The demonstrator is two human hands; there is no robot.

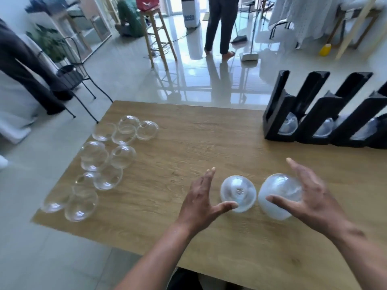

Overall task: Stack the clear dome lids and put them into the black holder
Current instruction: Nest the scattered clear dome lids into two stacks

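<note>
Two stacks of clear dome lids stand near the table's front. The left stack [238, 192] has my left hand [201, 197] beside it, fingers spread, thumb touching its near edge. The right stack [278, 193] sits under my right hand [307, 195], whose thumb and fingers curve around it. Several loose dome lids [102, 164] lie scattered at the table's left side. The black holder [326, 114] stands at the back right, with slanted slots holding lids at their bottoms.
The wooden table [209, 143] ends close to the loose lids on the left. Beyond it are a black wire chair [73, 76], a wooden stool [159, 34] and people standing on the glossy floor.
</note>
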